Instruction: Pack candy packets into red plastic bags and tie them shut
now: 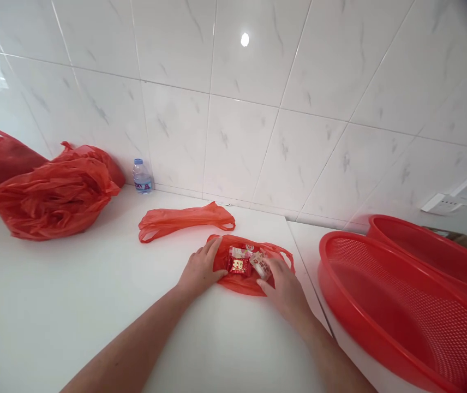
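Note:
A red plastic bag (241, 288) lies on the white table with its mouth spread toward me. Inside it sit a shiny red wrapped packet (239, 266) with gold print and a white wrapped packet (260, 265) with reddish marks. My left hand (201, 268) rests at the bag's left edge, thumb and fingers apart. Reaching over the right side, my right hand (286, 288) has its fingertips at the white packet. Its thumb stands apart from the fingers, and part of that hand hides the bag's right side.
Behind the bag lies a flattened red plastic bag (186, 218). A small water bottle (142, 177) stands by the tiled wall, with a bulky heap of red bags (59, 191) at left. Large red baskets (364, 305) occupy the right, below a wall socket (444, 204).

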A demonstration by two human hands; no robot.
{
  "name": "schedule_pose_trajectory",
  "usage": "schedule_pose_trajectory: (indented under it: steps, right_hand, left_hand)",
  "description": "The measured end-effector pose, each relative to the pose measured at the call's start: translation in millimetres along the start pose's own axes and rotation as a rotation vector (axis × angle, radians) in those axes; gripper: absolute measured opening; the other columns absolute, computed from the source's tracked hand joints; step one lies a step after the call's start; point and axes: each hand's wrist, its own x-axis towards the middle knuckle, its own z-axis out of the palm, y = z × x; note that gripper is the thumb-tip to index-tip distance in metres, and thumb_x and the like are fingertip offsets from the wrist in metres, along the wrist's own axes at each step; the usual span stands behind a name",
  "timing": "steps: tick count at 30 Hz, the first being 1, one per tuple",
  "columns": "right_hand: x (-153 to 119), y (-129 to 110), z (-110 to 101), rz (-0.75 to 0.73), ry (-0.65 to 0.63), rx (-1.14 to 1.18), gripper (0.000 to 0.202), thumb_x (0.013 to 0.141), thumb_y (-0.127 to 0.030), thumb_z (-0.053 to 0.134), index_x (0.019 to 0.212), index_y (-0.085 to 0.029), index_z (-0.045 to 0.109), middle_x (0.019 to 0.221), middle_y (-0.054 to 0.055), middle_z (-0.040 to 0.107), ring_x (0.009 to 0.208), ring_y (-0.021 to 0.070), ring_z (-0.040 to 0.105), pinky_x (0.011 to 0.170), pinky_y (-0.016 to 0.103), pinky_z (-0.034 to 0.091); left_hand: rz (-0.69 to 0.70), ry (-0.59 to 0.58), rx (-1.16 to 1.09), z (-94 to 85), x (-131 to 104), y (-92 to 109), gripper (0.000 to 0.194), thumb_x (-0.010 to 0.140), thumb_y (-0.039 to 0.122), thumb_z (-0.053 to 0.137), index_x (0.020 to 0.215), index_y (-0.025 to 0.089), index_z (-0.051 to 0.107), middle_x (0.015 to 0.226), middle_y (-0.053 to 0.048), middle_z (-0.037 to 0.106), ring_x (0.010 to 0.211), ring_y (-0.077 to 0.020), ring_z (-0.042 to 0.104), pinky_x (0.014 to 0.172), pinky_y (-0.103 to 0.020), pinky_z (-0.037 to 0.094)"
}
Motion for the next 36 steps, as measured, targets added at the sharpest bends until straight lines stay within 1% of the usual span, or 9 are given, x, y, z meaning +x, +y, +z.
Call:
schedule_pose_trajectory:
  steps: [3, 7, 11, 15, 21, 27, 31, 34, 36]
  right_hand:
    - [-6, 12, 9, 0.065, -0.035, -0.076, 0.051, 0.078, -0.021, 0.055, 0.129, -0.025, 0.047, 0.124, 0.008, 0.057, 0.111, 0.0254, 0.055, 0.091, 0.045, 0.047]
    - [-6, 16, 9, 0.036, 0.103, -0.105, 0.048, 0.079, -0.017, 0.05, 0.127, -0.021, 0.047, 0.124, 0.008, 0.057, 0.113, 0.0245, 0.054, 0.092, 0.043, 0.047]
    - [-8, 8, 5, -0.04, 0.269, -0.071, 0.048, 0.074, -0.016, 0.054, 0.122, -0.021, 0.047, 0.118, 0.008, 0.059, 0.109, 0.024, 0.054, 0.091, 0.042, 0.048]
    - [-11, 0, 5, -0.051, 0.284, 0.039, 0.035, 0.078, -0.014, 0.049, 0.112, -0.022, 0.049, 0.104, 0.006, 0.061, 0.092, 0.02, 0.059, 0.077, 0.036, 0.052]
    - [-7, -3, 10, -0.176, 0.421, -0.04, 0.038, 0.072, -0.01, 0.055, 0.107, -0.021, 0.048, 0.099, 0.006, 0.058, 0.1, 0.0237, 0.055, 0.085, 0.042, 0.049]
    - [-7, 6, 17, -0.102, 0.343, -0.01, 0.05, 0.071, -0.012, 0.059, 0.116, -0.022, 0.042, 0.11, 0.009, 0.053, 0.106, 0.0258, 0.054, 0.075, 0.04, 0.055]
    - [-8, 4, 19, -0.139, 0.366, 0.017, 0.058, 0.072, -0.009, 0.06, 0.124, -0.022, 0.039, 0.114, 0.01, 0.052, 0.109, 0.0251, 0.053, 0.084, 0.043, 0.053]
    - [-9, -5, 20, -0.249, 0.397, 0.052, 0.06, 0.077, -0.011, 0.059, 0.13, -0.024, 0.035, 0.116, 0.011, 0.052, 0.11, 0.0243, 0.053, 0.087, 0.044, 0.052]
    - [-11, -12, 22, -0.318, 0.392, 0.074, 0.061, 0.08, -0.014, 0.059, 0.133, -0.025, 0.032, 0.116, 0.011, 0.053, 0.11, 0.0242, 0.054, 0.086, 0.045, 0.053]
  left_hand:
    - [-0.072, -0.028, 0.0, -3.2, -4, 3, 0.084, 0.071, 0.035, 0.066, 0.143, 0.028, 0.024, 0.131, -0.009, 0.052, 0.112, -0.0288, 0.053, 0.091, -0.041, 0.042]
    - [-0.112, 0.03, -0.069, -8.7, -8, 5, 0.062, 0.077, 0.032, 0.059, 0.135, 0.026, 0.038, 0.119, -0.007, 0.055, 0.109, -0.0263, 0.052, 0.088, -0.038, 0.043]
    - [-0.109, 0.141, -0.167, -12.5, -8, 5, 0.02, 0.08, 0.024, 0.047, 0.097, 0.022, 0.058, 0.094, -0.004, 0.059, 0.089, -0.0197, 0.057, 0.075, -0.032, 0.046]
    - [-0.037, 0.241, -0.2, -18.6, -8, 7, 0.007, 0.079, 0.024, 0.048, 0.076, 0.021, 0.054, 0.08, -0.001, 0.058, 0.074, -0.0168, 0.056, 0.068, -0.03, 0.046]
    - [0.1, 0.441, 0.041, -22.7, -11, 18, 0.02, 0.076, 0.032, 0.061, 0.092, 0.02, 0.059, 0.118, -0.009, 0.059, 0.099, -0.0248, 0.055, 0.088, -0.042, 0.042]
    - [0.236, 0.407, 0.111, -20.6, -12, 20, 0.014, 0.077, 0.033, 0.064, 0.077, 0.021, 0.057, 0.115, -0.008, 0.061, 0.109, -0.0274, 0.052, 0.092, -0.045, 0.038]
    - [0.387, 0.528, 0.118, -22.9, -15, 29, 0.017, 0.079, 0.025, 0.064, 0.095, 0.022, 0.06, 0.12, -0.01, 0.059, 0.109, -0.0266, 0.054, 0.093, -0.045, 0.039]
    - [0.46, 0.425, -0.086, -14.8, -22, 48, 0.044, 0.081, 0.02, 0.061, 0.123, 0.025, 0.05, 0.126, -0.011, 0.056, 0.114, -0.0248, 0.053, 0.093, -0.042, 0.044]
    - [0.339, 0.274, -0.362, -4.5, -25, 62, 0.064, 0.081, 0.023, 0.062, 0.138, 0.026, 0.032, 0.132, -0.012, 0.05, 0.119, -0.0245, 0.05, 0.092, -0.041, 0.047]
